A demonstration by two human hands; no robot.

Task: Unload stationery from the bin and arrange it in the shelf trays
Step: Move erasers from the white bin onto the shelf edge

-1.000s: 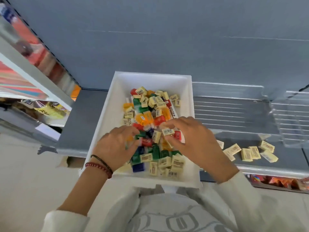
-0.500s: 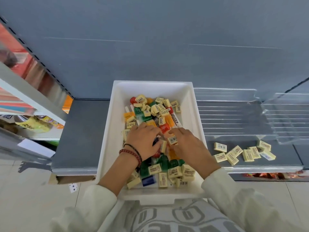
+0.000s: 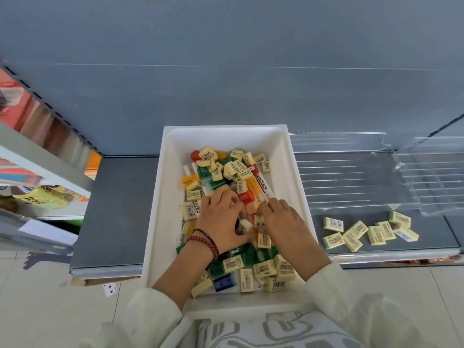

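Note:
A white bin rests on the grey shelf, filled with several pale yellow erasers, coloured sharpeners and white markers. Both hands are down in the middle of the pile. My left hand has a yellow eraser under its thumb. My right hand pinches another yellow eraser between thumb and fingers. Several yellow erasers lie loose on the shelf to the right of the bin.
A clear ribbed tray lies flat on the shelf right of the bin, and another clear tray sits tilted at the far right. A neighbouring shelf unit with packaged goods stands left. A playing card lies on the tiled floor.
Both hands have slid from the near part of the pile toward its middle and drawn close together. The right hand still pinches an eraser; the view has tilted down.

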